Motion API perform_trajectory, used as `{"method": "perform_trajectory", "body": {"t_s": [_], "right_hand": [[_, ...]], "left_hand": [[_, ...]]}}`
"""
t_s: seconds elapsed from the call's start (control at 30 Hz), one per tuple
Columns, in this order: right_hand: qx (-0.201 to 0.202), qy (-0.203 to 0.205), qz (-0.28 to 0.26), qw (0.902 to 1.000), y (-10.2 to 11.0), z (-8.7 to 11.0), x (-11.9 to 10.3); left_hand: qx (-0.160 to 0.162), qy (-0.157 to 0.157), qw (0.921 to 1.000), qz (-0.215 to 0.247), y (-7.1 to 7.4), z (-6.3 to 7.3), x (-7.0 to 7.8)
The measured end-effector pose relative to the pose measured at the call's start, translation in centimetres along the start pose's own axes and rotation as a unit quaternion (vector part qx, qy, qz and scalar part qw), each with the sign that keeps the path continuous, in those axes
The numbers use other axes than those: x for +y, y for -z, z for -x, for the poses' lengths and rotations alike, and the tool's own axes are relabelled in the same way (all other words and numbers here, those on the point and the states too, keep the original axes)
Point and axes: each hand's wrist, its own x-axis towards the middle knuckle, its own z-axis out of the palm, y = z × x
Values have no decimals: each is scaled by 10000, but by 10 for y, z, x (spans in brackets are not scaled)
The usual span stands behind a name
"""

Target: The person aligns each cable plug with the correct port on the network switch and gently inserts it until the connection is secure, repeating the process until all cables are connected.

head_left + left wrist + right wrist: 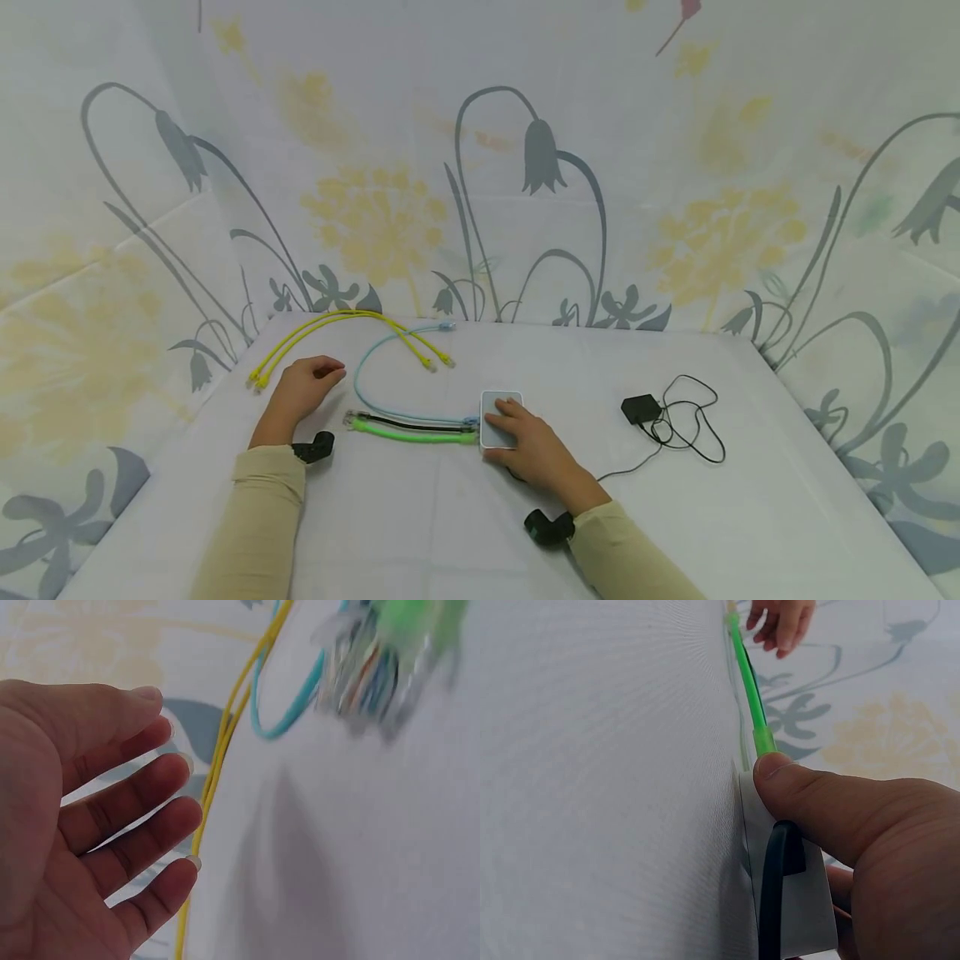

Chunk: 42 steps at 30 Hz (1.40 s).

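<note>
A small white network box (497,438) with a grey top lies mid-table. My right hand (536,446) holds it, fingers over its top and thumb (784,776) along its near side. Green (412,437), black (412,427) and light blue (356,375) network cables run from its left side. The green and black ones end leftward in clear plugs; the blue one loops back to a loose plug (447,327). To the left, my left hand (300,387) hovers with loosely bent fingers and nothing in them, near two yellow network cables (300,327).
At the right lies a black power adapter (640,409) with a tangled black cord (697,404) leading toward the box. A black plug (791,851) sits in the box's near side. Behind the white table (420,533) hangs a flower-printed cloth (645,108).
</note>
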Motion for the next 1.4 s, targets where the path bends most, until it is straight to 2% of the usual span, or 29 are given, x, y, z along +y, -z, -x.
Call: {"method": "perform_trajectory", "body": {"t_s": [0.17,0.4,0.57,0.67,0.83,1.03,1.27,1.4], "right_hand": [[79,40,154,9998,-1,0,1],[22,59,102,9999,-1,-1,1],[65,69,132,9999,-2,-1,2],[52,53,134,9999,-2,0,3],[18,79,103,9999,-2,0,3],[21,93,110,9999,-1,-1,2],[7,123,125,9998,-1,0,2],[5,107,135,9999,-1,0,2]], "left_hand": [[160,70,9996,-202,11,3,-9],[264,174,9978,-585,22,7,-23],[525,201,9948,-848,31,1,-30],[574,326,9931,-966,36,-1,-32],[353,662,9899,-1200,43,-2,-35],[161,858,9840,-1555,48,-5,-42],[-290,732,9804,-1806,51,-7,-51],[-435,587,9789,-1906,52,-6,-52]]}}
